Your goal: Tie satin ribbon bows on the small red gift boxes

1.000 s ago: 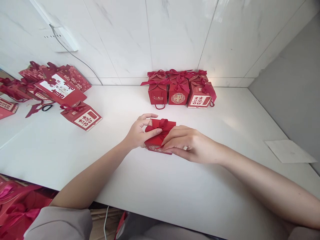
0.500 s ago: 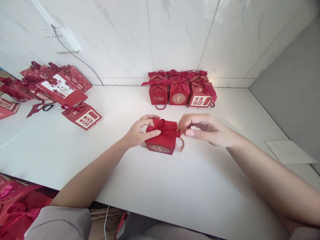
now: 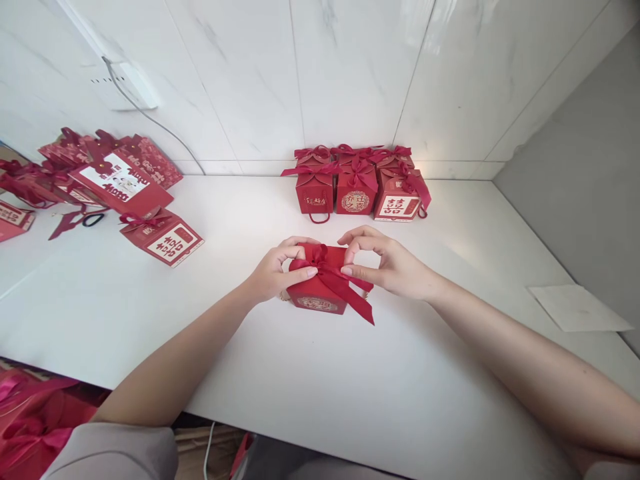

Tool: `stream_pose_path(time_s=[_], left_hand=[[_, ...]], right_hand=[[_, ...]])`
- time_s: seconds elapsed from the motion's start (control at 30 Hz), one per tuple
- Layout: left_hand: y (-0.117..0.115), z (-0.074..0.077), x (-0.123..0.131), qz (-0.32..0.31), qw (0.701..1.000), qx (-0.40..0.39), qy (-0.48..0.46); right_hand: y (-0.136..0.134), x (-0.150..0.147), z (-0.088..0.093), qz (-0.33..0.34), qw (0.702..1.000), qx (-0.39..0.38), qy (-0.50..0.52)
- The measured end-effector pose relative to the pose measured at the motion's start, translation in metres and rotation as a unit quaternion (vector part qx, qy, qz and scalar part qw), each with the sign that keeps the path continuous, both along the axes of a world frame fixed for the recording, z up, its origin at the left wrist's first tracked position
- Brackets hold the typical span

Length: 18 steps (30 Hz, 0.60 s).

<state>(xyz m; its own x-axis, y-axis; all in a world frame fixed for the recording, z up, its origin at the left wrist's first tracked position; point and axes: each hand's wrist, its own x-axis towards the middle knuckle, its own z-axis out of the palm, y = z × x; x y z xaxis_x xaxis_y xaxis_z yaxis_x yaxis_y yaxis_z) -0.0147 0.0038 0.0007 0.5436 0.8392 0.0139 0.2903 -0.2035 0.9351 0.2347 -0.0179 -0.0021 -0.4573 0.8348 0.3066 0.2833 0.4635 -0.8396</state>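
White tiled walls meet a pale counter [image 3: 450, 373], and near its middle sits a small red box [image 3: 316, 301]. The left hand [image 3: 273, 273] pinches the ribbon [image 3: 350, 293] at the box's top between thumb and forefinger. The right hand [image 3: 395, 267], which hung clear of the box half a second ago, has come back and now nips the ribbon from the other side. A long tail (not seen before) drapes over the front corner onto the counter, so the bow appears to be taking shape. Bowed boxes [image 3: 356, 190] line the wall, flat ones [image 3: 163, 240] lie well to the left, and a paper sheet [image 3: 575, 308] lies to the right.
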Motion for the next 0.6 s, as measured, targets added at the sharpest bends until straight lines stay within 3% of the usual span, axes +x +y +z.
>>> stream_pose_path(time_s=[0.1,0.3,0.43,0.6], left_hand=[[0.0,0.0,-0.001,-0.003,1.0,0.013,0.005],[0.002,0.003,-0.004,0.013,0.998,0.051,0.026],[0.001,0.005,-0.003,0.018,0.998,0.049,0.028],[-0.002,0.005,-0.001,0.004,0.999,0.036,0.041]], right_hand=[[-0.003,-0.004,0.001,-0.015,1.0,0.009,-0.018],[-0.005,0.001,0.012,-0.008,0.999,-0.046,-0.019],[-0.009,0.011,0.024,0.069,0.981,-0.18,-0.016],[-0.007,0.02,0.028,0.152,0.936,-0.29,-0.127]])
